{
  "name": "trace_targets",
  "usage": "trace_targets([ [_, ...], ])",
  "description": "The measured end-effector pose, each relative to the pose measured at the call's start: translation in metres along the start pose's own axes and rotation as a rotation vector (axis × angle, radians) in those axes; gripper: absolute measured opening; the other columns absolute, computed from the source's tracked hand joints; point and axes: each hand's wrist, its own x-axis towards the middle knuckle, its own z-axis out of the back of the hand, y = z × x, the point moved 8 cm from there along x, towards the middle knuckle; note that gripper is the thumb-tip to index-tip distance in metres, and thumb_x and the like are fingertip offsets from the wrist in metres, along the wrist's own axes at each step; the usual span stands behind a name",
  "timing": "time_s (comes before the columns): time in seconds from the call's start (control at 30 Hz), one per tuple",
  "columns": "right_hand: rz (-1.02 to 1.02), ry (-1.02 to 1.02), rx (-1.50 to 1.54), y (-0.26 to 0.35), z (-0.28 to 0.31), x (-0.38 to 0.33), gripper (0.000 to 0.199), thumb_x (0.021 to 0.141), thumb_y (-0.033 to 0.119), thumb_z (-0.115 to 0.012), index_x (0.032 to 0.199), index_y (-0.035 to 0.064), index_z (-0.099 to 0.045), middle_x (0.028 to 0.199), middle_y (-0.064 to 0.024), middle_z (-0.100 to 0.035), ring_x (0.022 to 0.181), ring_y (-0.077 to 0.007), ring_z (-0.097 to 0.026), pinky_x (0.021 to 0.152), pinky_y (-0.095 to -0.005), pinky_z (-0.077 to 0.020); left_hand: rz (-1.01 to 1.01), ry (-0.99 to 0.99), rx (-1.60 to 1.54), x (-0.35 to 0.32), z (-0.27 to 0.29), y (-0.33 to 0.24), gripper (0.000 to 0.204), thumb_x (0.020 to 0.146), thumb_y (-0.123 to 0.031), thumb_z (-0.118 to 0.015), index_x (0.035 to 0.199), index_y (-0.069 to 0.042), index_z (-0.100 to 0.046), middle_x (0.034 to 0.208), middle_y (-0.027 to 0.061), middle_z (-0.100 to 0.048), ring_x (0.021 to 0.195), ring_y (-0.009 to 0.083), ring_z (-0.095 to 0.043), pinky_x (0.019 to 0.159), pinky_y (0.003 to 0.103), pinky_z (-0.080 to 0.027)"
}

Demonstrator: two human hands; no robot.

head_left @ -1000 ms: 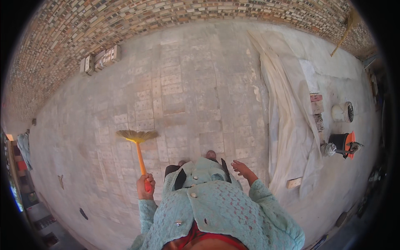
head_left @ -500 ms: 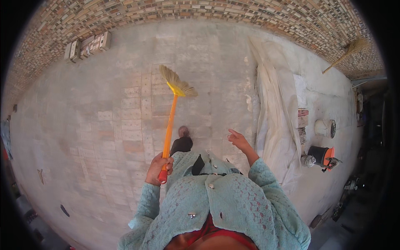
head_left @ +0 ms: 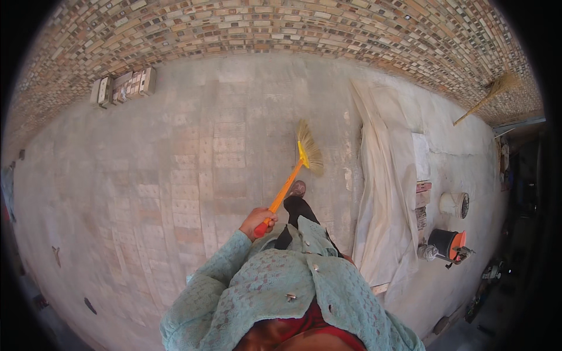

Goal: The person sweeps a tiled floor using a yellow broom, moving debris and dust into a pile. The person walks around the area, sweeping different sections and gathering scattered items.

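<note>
Wrapped round the orange handle of a broom (head_left: 287, 188), close to its red end, is my left hand (head_left: 256, 223). The yellow-collared head and its pale, fanned bristles are down at the dusty floor (head_left: 263, 93), ahead and a little right of that hand. Just short of the bristles, my shoe (head_left: 298, 188) and dark trouser leg show. My right hand is out of sight behind the light green lace jacket (head_left: 345, 286).
A crumpled pale sheet (head_left: 377, 193) stretches along the floor at right. Past it stand bricks (head_left: 422, 199), a white bucket (head_left: 452, 205) and a black bucket (head_left: 442, 244). Another broom (head_left: 489, 96) leans against the brick wall (head_left: 281, 26); more bricks (head_left: 130, 86) are stacked far left.
The broom head has swung right and nearer to me, and my left hand has moved right with it. My right hand, earlier beside me with fingers partly extended, has gone from sight.
</note>
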Motion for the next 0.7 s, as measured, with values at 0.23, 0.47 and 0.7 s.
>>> trace_targets([
  [0.23, -0.292, 0.237, 0.513, 0.089, 0.071, 0.106, 0.043, 0.078, 0.023, -0.05, 0.116, 0.0041, -0.043, 0.085, -0.0068, -0.056, 0.073, -0.0162, -0.055, 0.061, -0.0302, -0.0436, -0.148, -0.378, -0.189, -0.064, 0.021, -0.06, 0.01, 0.069, -0.003, -0.051, 0.076, 0.0, -0.045, 0.062, 0.0065, -0.048, 0.045, 0.0103, -0.045, 0.033, 0.024, -0.035],
  [0.47, -0.183, 0.103, 0.495, 0.173, 0.205, 0.266, 0.047, 0.077, 0.022, -0.051, 0.119, 0.0057, -0.038, 0.081, -0.0029, -0.054, 0.069, -0.0129, -0.055, 0.057, -0.0246, -0.0429, -0.365, -0.634, -0.212, -0.06, -0.019, -0.123, 0.018, 0.067, 0.0, -0.05, 0.082, -0.002, -0.041, 0.062, 0.0053, -0.047, 0.046, 0.0104, -0.045, 0.034, 0.023, -0.036],
  [0.7, 0.005, 0.26, 0.4, 0.329, 0.203, 0.364, 0.055, 0.077, 0.026, -0.055, 0.121, 0.0018, -0.035, 0.092, -0.0075, -0.053, 0.078, -0.0142, -0.055, 0.064, -0.0255, -0.0438, -0.446, -0.458, -0.414, -0.036, -0.043, -0.183, 0.026, 0.07, -0.003, -0.048, 0.095, -0.001, -0.039, 0.066, 0.0065, -0.046, 0.048, 0.0098, -0.045, 0.037, 0.022, -0.037],
])
